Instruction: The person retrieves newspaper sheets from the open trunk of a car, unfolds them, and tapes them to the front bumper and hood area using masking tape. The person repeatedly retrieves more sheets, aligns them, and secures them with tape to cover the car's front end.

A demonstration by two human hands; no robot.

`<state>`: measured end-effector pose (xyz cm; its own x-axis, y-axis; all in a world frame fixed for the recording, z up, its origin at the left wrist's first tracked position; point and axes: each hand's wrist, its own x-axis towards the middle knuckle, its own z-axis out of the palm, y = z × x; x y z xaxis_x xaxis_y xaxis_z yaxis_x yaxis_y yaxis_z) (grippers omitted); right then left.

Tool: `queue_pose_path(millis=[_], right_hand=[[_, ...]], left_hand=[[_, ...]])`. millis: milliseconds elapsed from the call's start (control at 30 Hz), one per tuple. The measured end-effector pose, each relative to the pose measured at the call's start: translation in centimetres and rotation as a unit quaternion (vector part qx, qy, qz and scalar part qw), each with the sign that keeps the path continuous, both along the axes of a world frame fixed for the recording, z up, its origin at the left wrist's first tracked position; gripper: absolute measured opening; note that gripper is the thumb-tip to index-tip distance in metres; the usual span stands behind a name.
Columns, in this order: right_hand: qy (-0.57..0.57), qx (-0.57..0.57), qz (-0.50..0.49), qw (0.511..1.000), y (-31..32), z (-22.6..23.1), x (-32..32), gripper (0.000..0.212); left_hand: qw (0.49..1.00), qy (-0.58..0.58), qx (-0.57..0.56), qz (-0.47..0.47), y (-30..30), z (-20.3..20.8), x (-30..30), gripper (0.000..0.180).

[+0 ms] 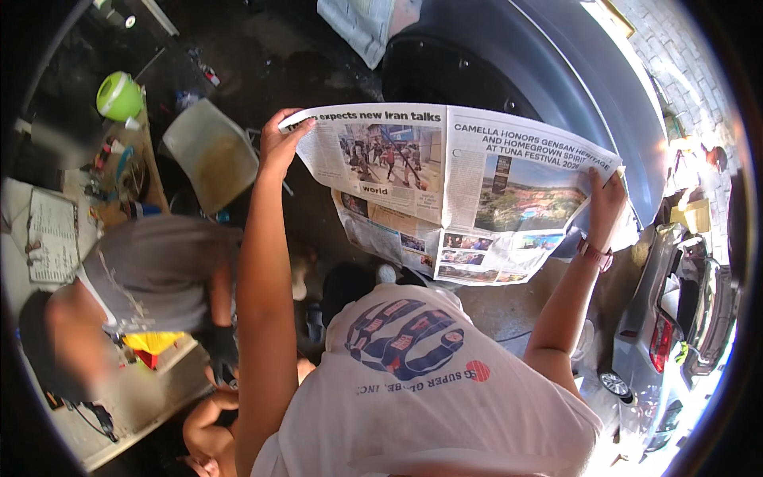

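Observation:
A wide newspaper sheet [450, 171], printed with photos and columns, hangs spread open in front of my chest. My left hand [284, 141] pinches its upper left corner between thumb and fingers. At the upper right edge my right hand [607, 205] grips the paper, a band around that wrist. A fold runs down the sheet's middle, and its lower part bends back toward me. Just beyond the paper is a dark blue-grey car body [548, 60], partly hidden by it.
Another newspaper sheet [359, 25] lies against the car body at the top. A dirty pale plastic chair [208, 151] stands left of my left hand. Close by on the left, a co-worker in a grey shirt [163, 266] bends beside a wooden bench [147, 409]. A silver car [640, 350] is at the right.

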<state>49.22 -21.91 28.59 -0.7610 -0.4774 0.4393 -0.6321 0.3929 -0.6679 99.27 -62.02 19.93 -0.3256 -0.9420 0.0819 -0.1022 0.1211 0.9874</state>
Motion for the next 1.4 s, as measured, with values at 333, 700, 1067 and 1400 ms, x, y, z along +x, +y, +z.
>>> queue_pose_path(millis=[333,700,1067,1400], right_hand=[[-0.122,-0.024,-0.071,0.990,0.4,-5.2,2.9,0.037],[-0.430,-0.004,-0.140,0.892,2.5,-23.4,0.3,0.035],[-0.559,-0.167,0.051,0.811,-9.3,-16.5,14.5,0.082],[-0.550,-0.125,0.257,0.785,-15.4,-6.6,17.1,0.088]], left_hand=[[0.997,0.055,0.005,-0.058,-11.0,-0.1,-7.3,0.026],[0.964,0.019,-0.267,-0.001,-3.5,7.4,-15.1,0.033],[0.841,-0.155,-0.383,-0.348,-2.4,8.0,-23.3,0.025],[0.830,-0.173,-0.092,-0.522,1.0,5.1,-27.0,0.028]])
